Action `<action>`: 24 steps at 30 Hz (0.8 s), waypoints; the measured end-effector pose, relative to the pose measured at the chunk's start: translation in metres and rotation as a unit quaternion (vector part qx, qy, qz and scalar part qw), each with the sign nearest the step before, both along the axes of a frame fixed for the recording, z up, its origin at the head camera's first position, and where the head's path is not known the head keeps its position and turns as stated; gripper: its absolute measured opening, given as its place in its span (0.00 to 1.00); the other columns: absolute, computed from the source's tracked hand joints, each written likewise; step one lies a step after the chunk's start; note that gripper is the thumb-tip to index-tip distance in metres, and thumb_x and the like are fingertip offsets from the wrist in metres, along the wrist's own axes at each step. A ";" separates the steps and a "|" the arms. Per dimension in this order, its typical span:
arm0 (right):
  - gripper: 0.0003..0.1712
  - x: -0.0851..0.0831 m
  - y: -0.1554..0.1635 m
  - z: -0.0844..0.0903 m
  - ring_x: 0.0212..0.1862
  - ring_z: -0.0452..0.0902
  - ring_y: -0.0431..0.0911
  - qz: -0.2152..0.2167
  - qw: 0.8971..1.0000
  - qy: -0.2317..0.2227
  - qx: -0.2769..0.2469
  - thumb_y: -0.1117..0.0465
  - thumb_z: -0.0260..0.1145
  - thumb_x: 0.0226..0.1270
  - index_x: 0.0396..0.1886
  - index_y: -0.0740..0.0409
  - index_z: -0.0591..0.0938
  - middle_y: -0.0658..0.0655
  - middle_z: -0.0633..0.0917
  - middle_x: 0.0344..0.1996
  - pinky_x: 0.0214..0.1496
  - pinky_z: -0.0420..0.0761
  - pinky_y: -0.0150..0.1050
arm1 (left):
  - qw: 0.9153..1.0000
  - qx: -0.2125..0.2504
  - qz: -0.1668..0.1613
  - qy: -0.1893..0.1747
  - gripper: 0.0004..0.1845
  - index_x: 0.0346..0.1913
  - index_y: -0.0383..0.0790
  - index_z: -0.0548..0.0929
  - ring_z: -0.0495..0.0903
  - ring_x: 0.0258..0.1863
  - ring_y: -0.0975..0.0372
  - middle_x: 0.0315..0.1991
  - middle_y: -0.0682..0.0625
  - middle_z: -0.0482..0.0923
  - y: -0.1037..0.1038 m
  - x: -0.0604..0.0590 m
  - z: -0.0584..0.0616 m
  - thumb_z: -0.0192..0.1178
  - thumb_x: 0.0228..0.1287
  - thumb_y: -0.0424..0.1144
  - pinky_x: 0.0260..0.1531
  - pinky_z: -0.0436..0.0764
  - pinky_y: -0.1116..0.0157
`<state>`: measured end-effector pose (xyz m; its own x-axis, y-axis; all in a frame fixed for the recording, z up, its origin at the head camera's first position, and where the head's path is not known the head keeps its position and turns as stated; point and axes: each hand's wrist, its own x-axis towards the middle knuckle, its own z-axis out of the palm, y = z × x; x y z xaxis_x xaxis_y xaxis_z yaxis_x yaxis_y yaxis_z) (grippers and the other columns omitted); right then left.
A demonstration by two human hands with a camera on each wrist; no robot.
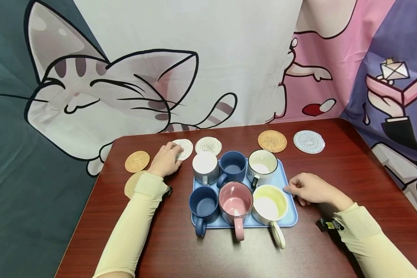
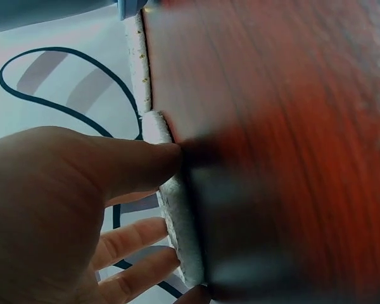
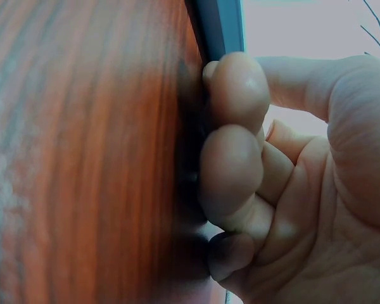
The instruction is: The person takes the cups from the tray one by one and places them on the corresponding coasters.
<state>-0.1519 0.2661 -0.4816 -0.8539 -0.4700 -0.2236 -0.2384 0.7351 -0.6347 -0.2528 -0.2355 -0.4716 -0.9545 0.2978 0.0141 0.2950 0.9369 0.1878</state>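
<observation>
My left hand (image 1: 165,159) rests on a white woven round coaster (image 1: 185,150) at the back of the table. In the left wrist view its thumb lies at the coaster's (image 2: 179,218) edge and the fingers extend over its face. At the tray's right edge, my right hand (image 1: 311,188) pinches the rim of the light blue tray (image 1: 287,222), with the other fingers curled beneath. Several mugs stand on it: a grey one (image 1: 206,168), two navy ones (image 1: 233,164), a white black-rimmed one (image 1: 263,164), a pink one (image 1: 235,199) and a cream one with yellow inside (image 1: 271,204).
Another cream coaster (image 1: 208,145) lies right of the touched one. Two tan coasters (image 1: 137,161) are at the left, one partly under the left sleeve. A tan coaster (image 1: 272,141) and a pale blue one (image 1: 309,141) lie back right. A printed curtain (image 1: 250,77) hangs behind the table.
</observation>
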 end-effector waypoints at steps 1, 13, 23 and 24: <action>0.26 0.000 0.000 0.000 0.11 0.73 0.39 0.000 1.000 0.000 0.000 0.49 0.65 0.76 0.15 0.49 0.76 0.42 0.75 0.06 0.22 0.72 0.32 | 1.000 0.000 -0.002 0.000 0.22 0.62 0.42 0.81 0.73 0.63 0.41 0.66 0.38 0.73 -0.001 -0.001 0.000 0.67 0.66 0.39 0.65 0.75 0.45; 0.26 0.000 -0.001 0.001 0.11 0.73 0.38 0.002 1.000 0.002 -0.002 0.49 0.65 0.75 0.15 0.50 0.76 0.42 0.75 0.06 0.23 0.72 0.32 | 1.000 0.015 -0.023 0.016 0.31 0.71 0.42 0.72 0.69 0.68 0.39 0.72 0.33 0.66 -0.015 0.007 -0.006 0.67 0.67 0.42 0.68 0.73 0.42; 0.26 0.000 0.000 0.002 0.12 0.73 0.39 0.002 1.000 0.001 0.000 0.49 0.65 0.75 0.15 0.49 0.76 0.42 0.75 0.06 0.23 0.72 0.32 | 0.998 -0.015 -0.038 0.037 0.30 0.69 0.39 0.75 0.71 0.68 0.38 0.72 0.33 0.68 -0.025 0.043 -0.002 0.67 0.68 0.45 0.63 0.75 0.39; 0.26 0.000 0.000 0.002 0.12 0.73 0.39 0.002 1.000 0.000 0.000 0.49 0.65 0.75 0.15 0.49 0.76 0.42 0.75 0.06 0.23 0.72 0.32 | 0.998 -0.016 -0.039 0.040 0.29 0.69 0.38 0.76 0.72 0.67 0.38 0.71 0.34 0.69 -0.026 0.048 -0.002 0.67 0.68 0.45 0.62 0.76 0.38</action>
<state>-0.1517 0.2657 -0.4800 -0.8520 -0.4737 -0.2230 -0.2418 0.7337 -0.6350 -0.2051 -0.2620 -0.4738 -0.9248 0.3722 0.0788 0.3797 0.9157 0.1313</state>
